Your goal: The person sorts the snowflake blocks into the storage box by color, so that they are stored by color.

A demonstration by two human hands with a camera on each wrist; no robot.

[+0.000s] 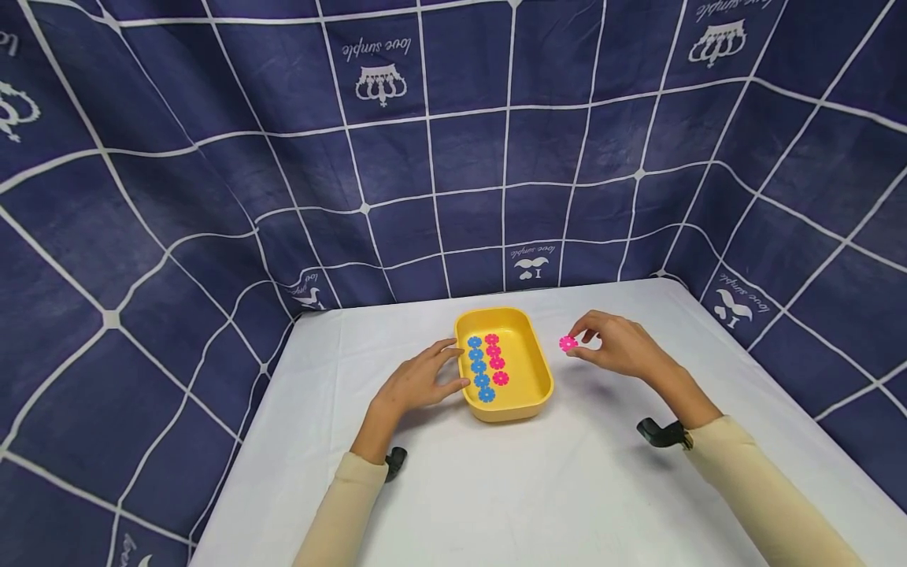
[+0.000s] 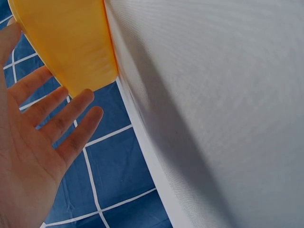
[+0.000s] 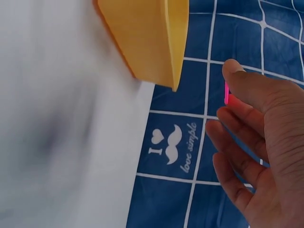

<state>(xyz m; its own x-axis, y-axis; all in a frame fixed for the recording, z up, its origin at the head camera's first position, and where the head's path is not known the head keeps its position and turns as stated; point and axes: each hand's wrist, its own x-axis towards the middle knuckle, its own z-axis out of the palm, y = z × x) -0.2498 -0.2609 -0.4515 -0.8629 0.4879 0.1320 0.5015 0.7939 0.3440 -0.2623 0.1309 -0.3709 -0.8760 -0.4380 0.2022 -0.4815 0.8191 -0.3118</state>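
A yellow tray (image 1: 538, 370) sits on the white table and holds a row of several blue flower discs (image 1: 480, 368) and several pink flower discs (image 1: 495, 356). My left hand (image 1: 425, 376) rests open against the tray's left wall, fingers straight; the left wrist view shows those fingers (image 2: 61, 118) beside the yellow tray (image 2: 71, 42). My right hand (image 1: 609, 342) is just right of the tray and pinches a pink flower disc (image 1: 568, 343) above the table. In the right wrist view only a thin pink edge of the disc (image 3: 226, 94) shows behind the thumb, near the tray (image 3: 147, 38).
The white table (image 1: 538, 488) is walled on three sides by a navy cloth with a white grid (image 1: 453, 157). Black wrist-camera mounts (image 1: 662, 433) sit under both cream sleeves.
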